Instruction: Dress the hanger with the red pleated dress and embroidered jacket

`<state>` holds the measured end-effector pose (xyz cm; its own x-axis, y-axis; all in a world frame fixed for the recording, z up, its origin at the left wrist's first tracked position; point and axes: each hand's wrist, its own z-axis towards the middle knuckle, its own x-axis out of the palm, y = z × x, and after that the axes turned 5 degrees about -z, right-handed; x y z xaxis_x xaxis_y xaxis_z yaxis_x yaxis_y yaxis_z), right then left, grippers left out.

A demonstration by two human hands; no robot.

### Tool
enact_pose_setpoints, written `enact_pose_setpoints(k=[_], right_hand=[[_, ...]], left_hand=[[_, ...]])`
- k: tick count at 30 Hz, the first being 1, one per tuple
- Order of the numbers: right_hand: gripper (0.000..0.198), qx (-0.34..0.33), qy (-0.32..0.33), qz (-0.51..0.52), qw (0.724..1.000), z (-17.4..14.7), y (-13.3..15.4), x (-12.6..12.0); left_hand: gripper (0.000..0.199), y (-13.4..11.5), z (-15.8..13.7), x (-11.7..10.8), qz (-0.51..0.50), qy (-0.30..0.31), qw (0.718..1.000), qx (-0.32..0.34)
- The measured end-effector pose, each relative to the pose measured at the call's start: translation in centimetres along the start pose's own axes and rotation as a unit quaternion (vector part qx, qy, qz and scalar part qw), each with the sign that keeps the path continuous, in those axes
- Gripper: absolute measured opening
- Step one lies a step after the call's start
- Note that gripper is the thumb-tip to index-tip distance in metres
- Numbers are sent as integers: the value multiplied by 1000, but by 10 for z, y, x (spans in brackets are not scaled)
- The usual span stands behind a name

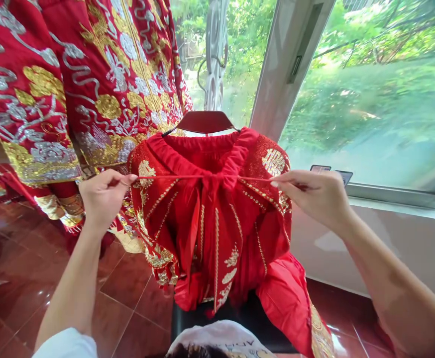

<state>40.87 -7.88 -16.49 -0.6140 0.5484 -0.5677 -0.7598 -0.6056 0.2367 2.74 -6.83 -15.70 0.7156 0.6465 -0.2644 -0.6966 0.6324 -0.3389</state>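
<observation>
A red skirt (225,233) with gold embroidery and a gathered waistband hangs in front of me from a dark hanger (204,122). At its front, a thin red drawstring (168,177) is pulled out sideways from a knot in the middle of the waistband. My left hand (103,196) pinches the string's left end. The other end is pinched by my right hand (314,194), at about the same height. The string is taut between both hands. The lower part of the skirt drapes over a black seat (182,323).
Red jackets (101,79) with gold and silver embroidery hang at the left. A window (370,109) is on the right, with phone-like devices (331,172) on its sill. Red tiles (120,298) cover the floor.
</observation>
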Motion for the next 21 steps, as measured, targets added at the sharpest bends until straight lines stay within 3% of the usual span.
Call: enact_pose_setpoints(k=[3, 6, 8, 12, 14, 16, 21], right_hand=[[17, 33, 0, -32, 999, 2, -25, 13], [18, 36, 17, -88, 995, 6, -24, 30], [19, 23, 29, -153, 988, 8, -12, 38], [23, 4, 54, -284, 957, 12, 23, 47], [18, -6, 80, -310, 947, 17, 40, 52], [13, -19, 110, -310, 944, 25, 53, 61], [12, -20, 150, -290, 945, 45, 56, 95]], left_hand=[[31, 30, 0, 4, 55, 24, 998, -35], [29, 33, -3, 15, 99, 38, 994, -34], [22, 23, -5, 25, 145, 13, 989, 0], [15, -2, -12, 53, 243, -11, 958, 149], [18, -15, -15, 72, 248, 43, 948, 195], [25, -27, -19, 90, 245, 120, 942, 196], [16, -39, -24, 118, 280, 259, 921, 77]])
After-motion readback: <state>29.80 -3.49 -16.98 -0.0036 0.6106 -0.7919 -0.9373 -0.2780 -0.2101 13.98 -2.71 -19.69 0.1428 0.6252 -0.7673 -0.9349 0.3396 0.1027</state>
